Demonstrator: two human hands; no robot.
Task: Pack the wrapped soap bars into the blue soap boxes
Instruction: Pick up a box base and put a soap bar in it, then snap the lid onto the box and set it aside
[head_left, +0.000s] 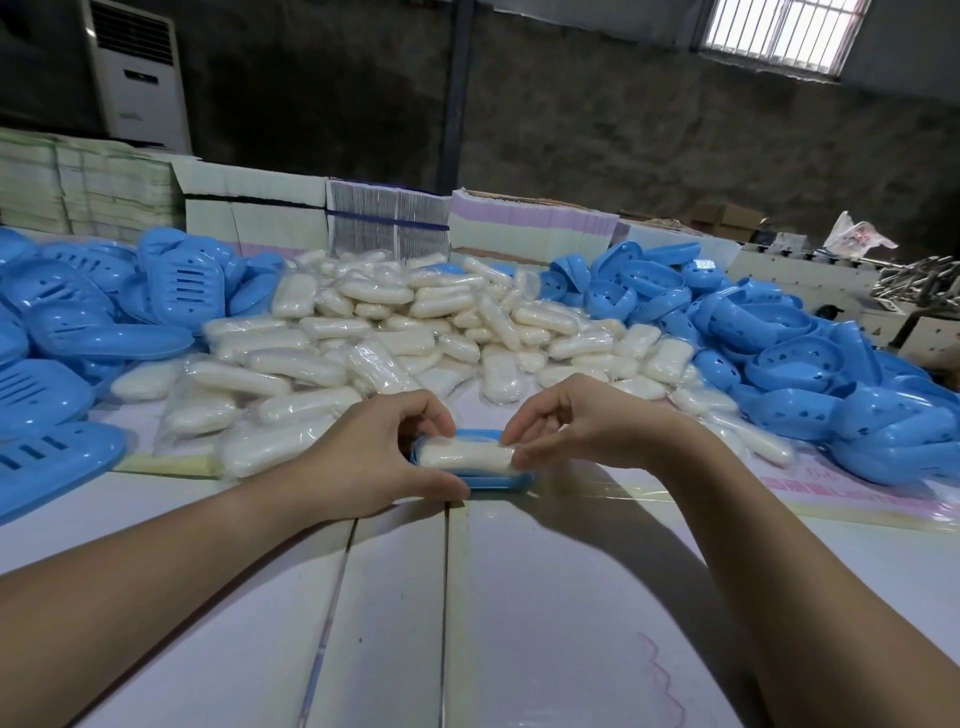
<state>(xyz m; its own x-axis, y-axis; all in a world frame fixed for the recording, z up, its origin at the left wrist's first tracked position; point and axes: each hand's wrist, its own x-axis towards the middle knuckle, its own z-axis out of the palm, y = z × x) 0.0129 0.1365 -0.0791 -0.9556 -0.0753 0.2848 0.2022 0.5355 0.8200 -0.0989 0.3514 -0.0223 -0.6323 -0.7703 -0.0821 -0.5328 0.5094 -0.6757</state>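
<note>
Nearest me, my left hand (395, 457) and right hand (576, 421) pinch the ends of one wrapped soap bar (465, 456), fingers curled, over the blue box (498, 480). I should press evenly, seating it flat. Beyond, the soap pile (395, 332) waits.

A white soap bar (465, 456) in clear wrap lies lengthwise in an open blue soap box (488, 480) on the table's near middle. Behind it spreads a heap of wrapped soap bars (395, 322). Piles of blue box lids (78, 312) lie left, blue box bases (779, 353) right.
</note>
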